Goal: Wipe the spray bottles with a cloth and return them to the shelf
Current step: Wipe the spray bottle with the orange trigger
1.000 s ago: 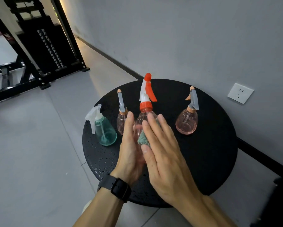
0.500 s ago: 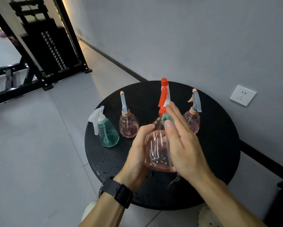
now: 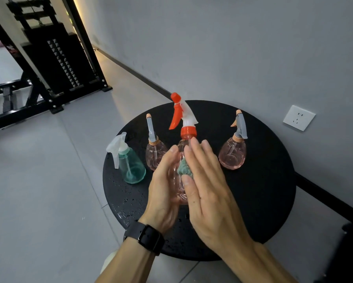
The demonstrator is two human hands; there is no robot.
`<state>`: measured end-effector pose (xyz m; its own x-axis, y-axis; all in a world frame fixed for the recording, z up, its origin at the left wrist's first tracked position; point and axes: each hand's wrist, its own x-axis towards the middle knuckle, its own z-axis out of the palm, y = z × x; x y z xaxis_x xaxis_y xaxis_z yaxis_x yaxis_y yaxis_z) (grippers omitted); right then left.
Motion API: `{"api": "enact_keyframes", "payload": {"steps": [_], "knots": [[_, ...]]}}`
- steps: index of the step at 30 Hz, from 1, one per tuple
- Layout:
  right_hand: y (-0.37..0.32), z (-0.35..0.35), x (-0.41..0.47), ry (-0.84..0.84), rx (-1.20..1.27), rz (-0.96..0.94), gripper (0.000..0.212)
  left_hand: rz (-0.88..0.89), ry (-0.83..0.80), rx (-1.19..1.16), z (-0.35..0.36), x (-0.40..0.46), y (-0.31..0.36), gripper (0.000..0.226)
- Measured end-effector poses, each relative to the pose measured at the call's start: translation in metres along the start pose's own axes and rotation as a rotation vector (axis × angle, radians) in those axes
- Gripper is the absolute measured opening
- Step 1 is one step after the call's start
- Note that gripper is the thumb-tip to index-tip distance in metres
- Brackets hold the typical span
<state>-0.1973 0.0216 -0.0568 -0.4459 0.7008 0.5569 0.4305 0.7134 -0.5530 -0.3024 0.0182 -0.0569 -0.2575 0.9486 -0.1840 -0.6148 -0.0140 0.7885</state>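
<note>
Bracing the orange-capped spray bottle (image 3: 183, 160) above the round black surface (image 3: 263, 201), my left hand (image 3: 163, 186) grips its body so it cannot turn; my right hand (image 3: 208, 193), fingers (image 3: 194, 152) straight, presses the teal cloth (image 3: 184, 168) against it.

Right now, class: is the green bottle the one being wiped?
No. The green bottle stands untouched on the table, while both hands work the cloth on the orange-capped bottle.
</note>
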Motion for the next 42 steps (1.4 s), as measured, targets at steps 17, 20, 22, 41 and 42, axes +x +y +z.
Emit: {"api": "enact_keyframes", "payload": {"steps": [17,20,22,41,42], "knots": [[0.016,-0.016,0.028,-0.141,0.024,0.123,0.052,-0.144,-0.041,0.201,0.005,-0.006,-0.009,0.043],[0.012,-0.01,0.02,-0.106,0.028,0.1,0.054,-0.124,-0.022,0.174,0.004,-0.005,-0.007,0.04],[0.009,-0.006,0.014,-0.09,0.0,0.065,0.052,-0.113,-0.007,0.125,0.003,-0.004,-0.004,0.041],[0.025,-0.024,0.018,-0.112,0.147,0.236,0.048,-0.25,-0.211,0.251,0.007,-0.009,-0.004,0.043],[0.026,-0.025,0.018,-0.105,0.133,0.226,0.048,-0.271,-0.243,0.266,0.008,-0.01,-0.001,0.043]]}}
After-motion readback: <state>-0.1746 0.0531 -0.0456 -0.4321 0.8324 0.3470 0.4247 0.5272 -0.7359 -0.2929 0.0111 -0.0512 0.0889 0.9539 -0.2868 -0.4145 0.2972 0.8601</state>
